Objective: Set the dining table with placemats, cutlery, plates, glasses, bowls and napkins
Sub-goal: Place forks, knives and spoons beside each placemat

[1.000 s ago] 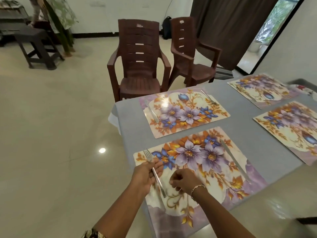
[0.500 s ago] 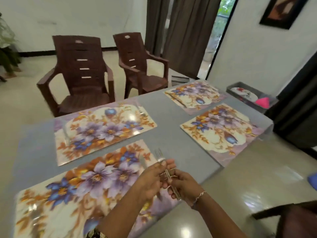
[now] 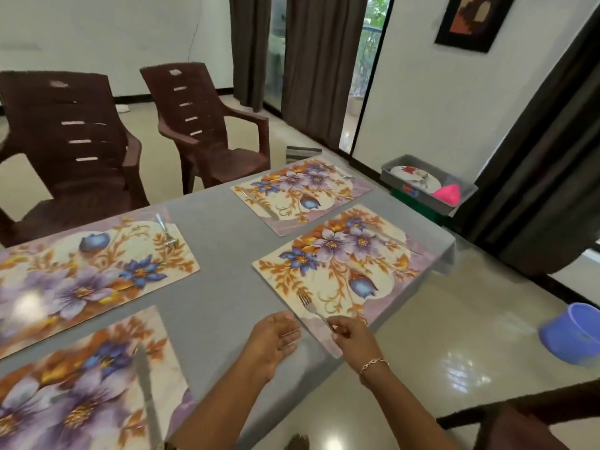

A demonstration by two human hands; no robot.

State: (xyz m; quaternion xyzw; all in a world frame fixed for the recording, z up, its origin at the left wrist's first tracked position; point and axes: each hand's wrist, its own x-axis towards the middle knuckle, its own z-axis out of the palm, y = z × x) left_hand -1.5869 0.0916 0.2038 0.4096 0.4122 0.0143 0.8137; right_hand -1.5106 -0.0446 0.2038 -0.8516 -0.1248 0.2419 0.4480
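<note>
Several floral placemats lie on the grey table (image 3: pixel 224 254). My right hand (image 3: pixel 352 336) pinches the handle of a fork (image 3: pixel 310 308) whose tines rest on the near corner of the right placemat (image 3: pixel 341 271). My left hand (image 3: pixel 272 341) hovers just left of it, fingers relaxed and holding nothing. A knife (image 3: pixel 397 243) lies at that mat's far side. The near left placemat (image 3: pixel 81 391) carries a knife (image 3: pixel 146 388). A fork (image 3: pixel 165 230) lies on the far left placemat (image 3: pixel 91 274). The back placemat (image 3: pixel 298 190) also bears cutlery.
Two brown plastic chairs (image 3: pixel 81 147) (image 3: pixel 211 125) stand behind the table. A grey bin (image 3: pixel 428 186) with a plate and a pink item sits past the table's right end. A blue tub (image 3: pixel 574 332) stands on the floor at right. Another chair's edge (image 3: pixel 519 417) is at bottom right.
My view swung right. Both hands carried the fork from the near left mat across to the right placemat; my left hand let go and now only my right hand holds it.
</note>
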